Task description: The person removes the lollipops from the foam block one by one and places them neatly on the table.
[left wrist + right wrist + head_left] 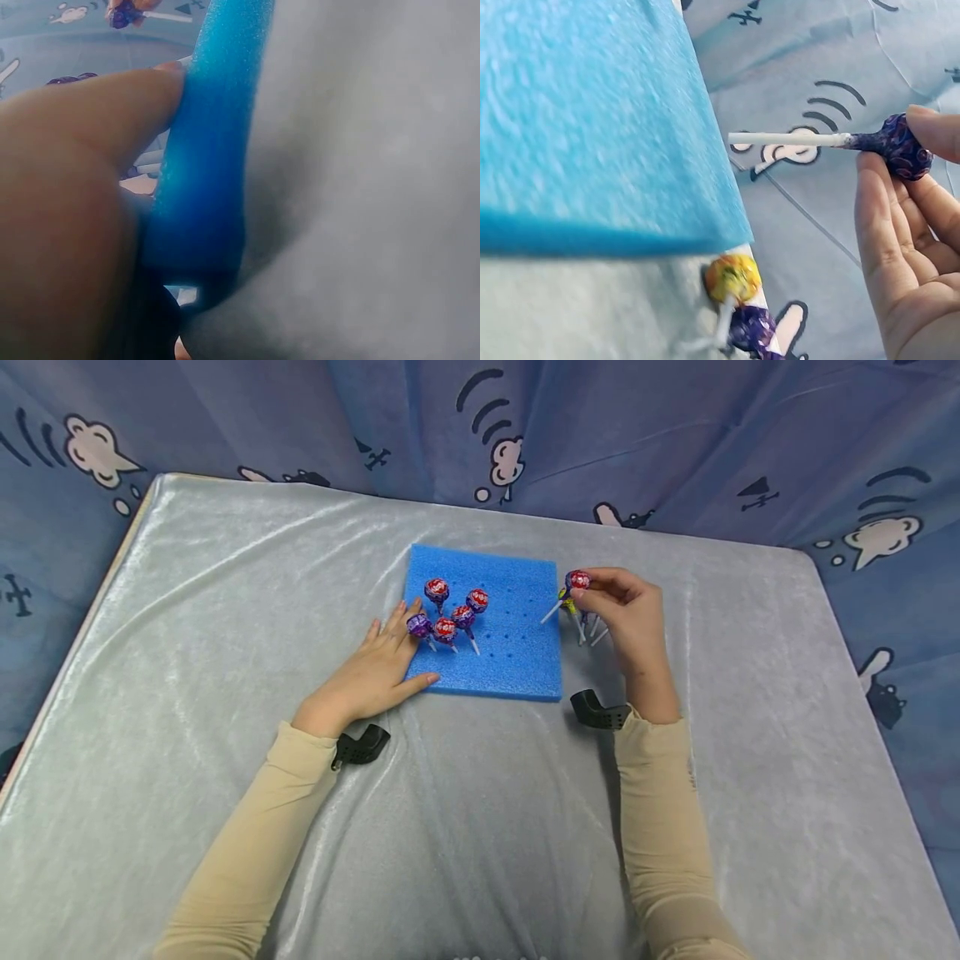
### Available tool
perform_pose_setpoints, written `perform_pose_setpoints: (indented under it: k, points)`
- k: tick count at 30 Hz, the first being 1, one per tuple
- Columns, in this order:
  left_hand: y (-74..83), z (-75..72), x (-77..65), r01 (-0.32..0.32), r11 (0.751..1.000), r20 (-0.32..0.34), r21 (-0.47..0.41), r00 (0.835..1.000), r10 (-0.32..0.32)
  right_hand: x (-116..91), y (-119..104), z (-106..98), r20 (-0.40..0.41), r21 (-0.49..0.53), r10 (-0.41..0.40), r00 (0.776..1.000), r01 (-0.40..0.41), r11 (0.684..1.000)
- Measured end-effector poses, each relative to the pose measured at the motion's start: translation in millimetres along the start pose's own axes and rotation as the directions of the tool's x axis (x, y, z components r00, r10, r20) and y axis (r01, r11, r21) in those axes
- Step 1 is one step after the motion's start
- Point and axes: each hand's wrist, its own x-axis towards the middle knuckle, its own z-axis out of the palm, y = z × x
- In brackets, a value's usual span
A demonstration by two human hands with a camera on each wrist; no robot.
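My right hand (633, 618) pinches a lollipop (904, 148) by its purple and red wrapped head, thumb on one side and fingers on the other. Its white stick points left, over the right edge of a blue foam board (525, 681). Across the board's left edge lies my left hand (360, 681), fingers spread, thumb along the near edge. Several wrapped lollipops (445, 629) stand on sticks in the board's left half, close to the left fingers. Rows of small holes mark the board's surface.
Beside the board's right edge, partly behind my right hand, loose lollipops lie on the table, one yellow (733, 277) and one purple (751, 328). A grey velvet cloth (480, 827) covers the table. Behind it hangs a blue patterned curtain (660, 443).
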Motion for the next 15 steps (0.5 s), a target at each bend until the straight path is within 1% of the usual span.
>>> perform_pose_setpoints:
  k: [3,6,15]
  points:
    - [0.0,0.2,0.3,-0.003,1.0,-0.004,0.002,1.0,0.003,1,-1,-7,-0.023,0.018,0.003,1.0,-0.002,1.0]
    - [-0.2,0.4,0.5,-0.002,1.0,-0.005,0.001,1.0,0.002,2,-2,-14,-0.044,0.039,0.023,0.999,-0.021,0.999]
    - [-0.4,0.4,0.0,-0.002,1.0,-0.004,-0.002,1.0,0.002,3,-6,-34,-0.082,0.129,0.142,0.986,-0.131,0.983]
